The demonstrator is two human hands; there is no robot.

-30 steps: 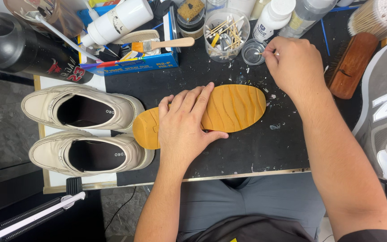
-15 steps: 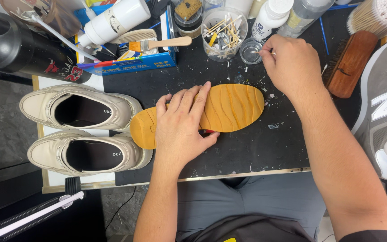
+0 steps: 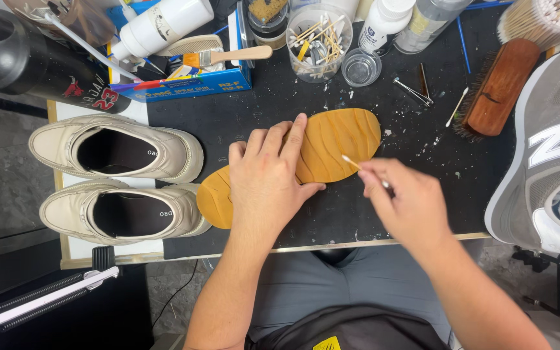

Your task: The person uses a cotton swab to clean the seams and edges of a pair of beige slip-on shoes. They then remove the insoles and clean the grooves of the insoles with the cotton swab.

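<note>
Now left hand [image 3: 268, 188] flat on yellow insole [image 3: 332, 146]; right hand [image 3: 404, 204] pinching cotton swab [image 3: 351, 162] beside it

Left hand [image 3: 268, 185] presses flat on the tan insole [image 3: 332, 146]; right hand [image 3: 406, 204] pinches a cotton swab [image 3: 352, 163] beside it

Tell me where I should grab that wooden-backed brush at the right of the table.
Grip the wooden brush across its smooth brown back, coming from above. It lies on its side, slanted, bristles toward the left, with the grey sneaker close on its right, so the top is freest.
</note>
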